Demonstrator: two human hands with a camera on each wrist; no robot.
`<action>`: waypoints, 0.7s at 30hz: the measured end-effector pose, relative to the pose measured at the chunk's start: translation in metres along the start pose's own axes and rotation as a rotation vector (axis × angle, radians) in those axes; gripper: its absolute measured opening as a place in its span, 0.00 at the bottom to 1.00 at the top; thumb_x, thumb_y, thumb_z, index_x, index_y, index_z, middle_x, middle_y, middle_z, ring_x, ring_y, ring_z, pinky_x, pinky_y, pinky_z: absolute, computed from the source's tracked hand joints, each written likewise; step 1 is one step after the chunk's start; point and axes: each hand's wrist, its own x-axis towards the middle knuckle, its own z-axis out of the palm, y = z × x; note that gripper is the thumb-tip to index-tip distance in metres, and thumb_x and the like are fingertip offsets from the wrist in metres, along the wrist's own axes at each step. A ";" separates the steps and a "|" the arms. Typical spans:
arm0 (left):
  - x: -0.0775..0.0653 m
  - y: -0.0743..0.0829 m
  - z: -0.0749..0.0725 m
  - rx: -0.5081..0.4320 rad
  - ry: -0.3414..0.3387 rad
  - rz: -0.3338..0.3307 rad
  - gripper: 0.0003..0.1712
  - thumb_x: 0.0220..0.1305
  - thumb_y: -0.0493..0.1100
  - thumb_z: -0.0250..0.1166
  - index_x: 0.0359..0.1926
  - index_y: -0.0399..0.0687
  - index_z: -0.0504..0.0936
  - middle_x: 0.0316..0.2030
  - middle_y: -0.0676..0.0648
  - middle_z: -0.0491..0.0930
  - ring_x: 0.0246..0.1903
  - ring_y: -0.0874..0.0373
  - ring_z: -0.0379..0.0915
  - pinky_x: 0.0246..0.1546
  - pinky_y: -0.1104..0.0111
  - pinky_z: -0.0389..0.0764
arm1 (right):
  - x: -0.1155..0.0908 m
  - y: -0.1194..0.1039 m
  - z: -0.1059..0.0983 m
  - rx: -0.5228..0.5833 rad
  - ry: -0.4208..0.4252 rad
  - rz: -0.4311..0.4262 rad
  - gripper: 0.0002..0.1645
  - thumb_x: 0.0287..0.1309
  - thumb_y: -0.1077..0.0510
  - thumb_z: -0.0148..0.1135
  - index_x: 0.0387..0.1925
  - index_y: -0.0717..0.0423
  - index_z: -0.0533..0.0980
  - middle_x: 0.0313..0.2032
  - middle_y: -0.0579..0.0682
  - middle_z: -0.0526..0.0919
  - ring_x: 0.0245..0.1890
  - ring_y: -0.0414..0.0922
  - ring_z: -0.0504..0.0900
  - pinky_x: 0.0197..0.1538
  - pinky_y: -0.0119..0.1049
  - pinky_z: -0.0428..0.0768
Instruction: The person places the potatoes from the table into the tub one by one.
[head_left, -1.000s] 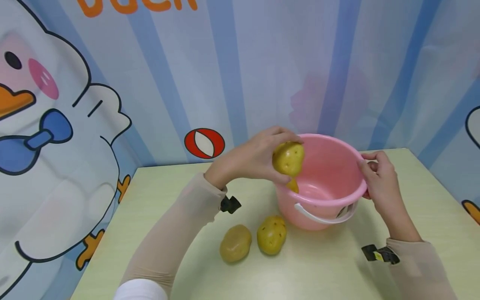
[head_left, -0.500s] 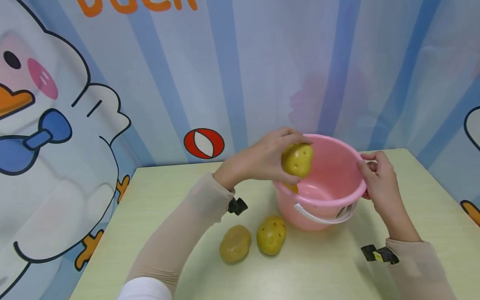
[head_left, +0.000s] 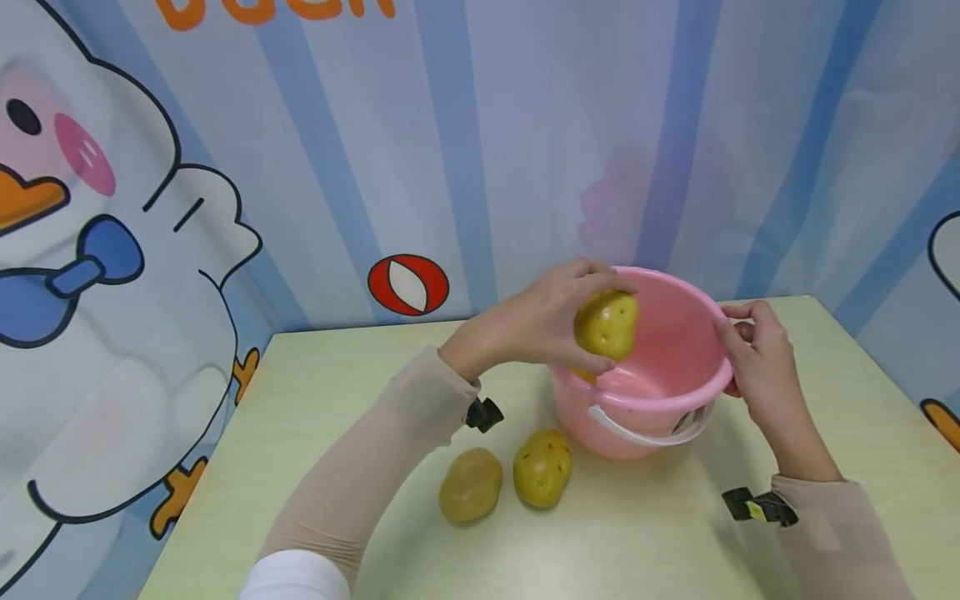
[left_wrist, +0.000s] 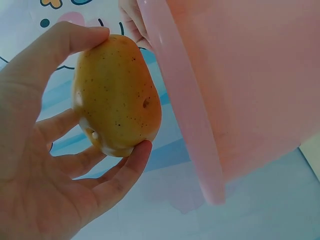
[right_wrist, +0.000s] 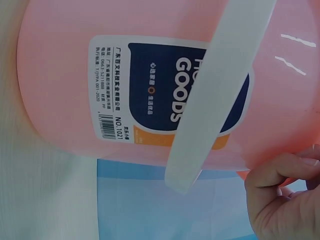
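Observation:
My left hand (head_left: 551,321) grips a yellow potato (head_left: 606,325) between thumb and fingers, at the left side of the pink bucket's mouth. In the left wrist view this speckled potato (left_wrist: 117,95) is close beside the bucket's rim (left_wrist: 187,100). The right hand (head_left: 761,367) pinches the rim of the pink bucket (head_left: 637,433) on its right side. Below my left thumb, a bit of yellow (head_left: 585,377) shows just inside the bucket's left wall, mostly hidden. Two more potatoes, one dull tan (head_left: 470,486) and one brighter yellow (head_left: 543,468), lie on the table left of the bucket.
The bucket's white handle (head_left: 637,435) hangs down its front, crossing a printed label (right_wrist: 155,95). A pale wooden table (head_left: 637,533) bears everything. Behind it stands a blue striped backdrop (head_left: 525,125) with a printed duck (head_left: 112,333).
My left hand has moved a little to the right with its potato, further over the bucket's opening. The right hand, the bucket and the two potatoes on the table stay put.

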 end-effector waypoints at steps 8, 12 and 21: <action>0.001 -0.001 0.005 0.005 -0.002 0.024 0.42 0.51 0.50 0.76 0.66 0.47 0.71 0.61 0.43 0.68 0.55 0.54 0.67 0.48 0.72 0.75 | 0.000 0.001 0.000 -0.009 -0.008 0.001 0.27 0.76 0.48 0.45 0.63 0.66 0.63 0.32 0.61 0.74 0.12 0.42 0.73 0.14 0.34 0.73; 0.001 -0.002 0.005 0.010 -0.015 -0.004 0.40 0.55 0.50 0.74 0.68 0.48 0.70 0.63 0.44 0.66 0.57 0.55 0.66 0.50 0.72 0.73 | 0.000 0.002 0.000 -0.011 -0.008 0.004 0.27 0.77 0.48 0.45 0.63 0.66 0.63 0.32 0.61 0.74 0.12 0.42 0.73 0.15 0.34 0.73; -0.004 -0.002 0.002 -0.023 -0.001 -0.036 0.35 0.61 0.48 0.69 0.69 0.51 0.69 0.65 0.48 0.65 0.56 0.59 0.65 0.49 0.72 0.73 | 0.000 0.001 0.000 -0.010 0.000 0.001 0.26 0.76 0.49 0.46 0.62 0.66 0.63 0.33 0.61 0.75 0.12 0.43 0.75 0.15 0.33 0.75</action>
